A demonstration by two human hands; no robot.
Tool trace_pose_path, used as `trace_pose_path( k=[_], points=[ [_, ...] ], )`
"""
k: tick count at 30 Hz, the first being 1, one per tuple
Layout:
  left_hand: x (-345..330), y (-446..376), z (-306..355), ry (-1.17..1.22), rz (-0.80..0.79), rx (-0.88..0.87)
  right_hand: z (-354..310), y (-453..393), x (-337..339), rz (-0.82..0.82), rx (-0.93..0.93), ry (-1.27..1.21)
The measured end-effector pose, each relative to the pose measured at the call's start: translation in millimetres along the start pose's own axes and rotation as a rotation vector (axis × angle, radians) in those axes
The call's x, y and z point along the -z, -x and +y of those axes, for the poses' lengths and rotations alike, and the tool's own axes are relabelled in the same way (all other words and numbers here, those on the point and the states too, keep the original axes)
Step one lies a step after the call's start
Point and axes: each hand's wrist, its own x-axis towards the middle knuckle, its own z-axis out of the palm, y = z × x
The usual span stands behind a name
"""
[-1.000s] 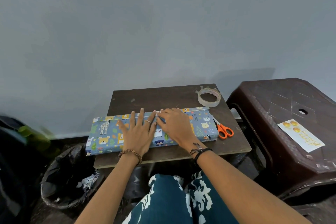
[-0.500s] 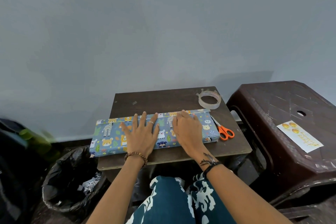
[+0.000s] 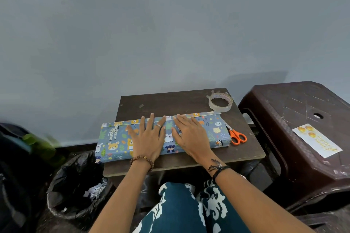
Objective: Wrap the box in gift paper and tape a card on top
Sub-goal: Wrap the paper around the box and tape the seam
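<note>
A long flat box (image 3: pixel 113 140) wrapped in blue animal-print gift paper lies across the small dark table (image 3: pixel 244 149), its left end overhanging the table edge. My left hand (image 3: pixel 148 138) rests flat on the middle of the box with fingers spread. My right hand (image 3: pixel 191 133) lies flat beside it, fingers straight and reaching the paper's far seam. A white card (image 3: pixel 317 140) with yellow print sits on the brown plastic stool at the right.
A roll of clear tape (image 3: pixel 220 101) sits at the table's back right corner. Orange-handled scissors (image 3: pixel 236 136) lie just right of the box. A brown plastic stool (image 3: pixel 295 111) stands to the right, a black-lined bin (image 3: pixel 75 185) at lower left.
My right hand slid rightward along the box top and flattened out next to my left hand. My left hand stayed pressed on the paper.
</note>
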Motion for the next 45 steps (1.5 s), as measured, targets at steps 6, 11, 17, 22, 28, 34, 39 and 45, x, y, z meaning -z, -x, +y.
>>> trace_pose_path(
  k=[6,11,17,22,28,34,39,45],
  points=[
    [2,3,1,-0.051,-0.078,0.000,-27,-3,-1,-0.029,0.032,0.062],
    [7,2,1,-0.019,-0.036,0.001,-16,1,2,-0.157,-0.042,0.016],
    [21,-35,-15,0.195,-0.077,-0.003,0,6,8,-0.005,0.176,-0.066],
    [26,-56,-18,0.196,0.001,-0.070,5,-12,17,-0.175,0.267,0.016],
    [29,-66,-15,0.275,0.106,0.002,1,-33,27,-0.431,0.270,0.120],
    [31,-82,-13,0.289,0.090,0.094,2,-35,30,-0.437,0.323,0.158],
    [23,-75,-9,0.244,0.096,0.029,4,-47,30,-0.592,0.246,0.109],
    [19,-56,-12,0.111,0.131,-0.076,10,-40,23,-0.512,0.278,0.088]
  ],
)
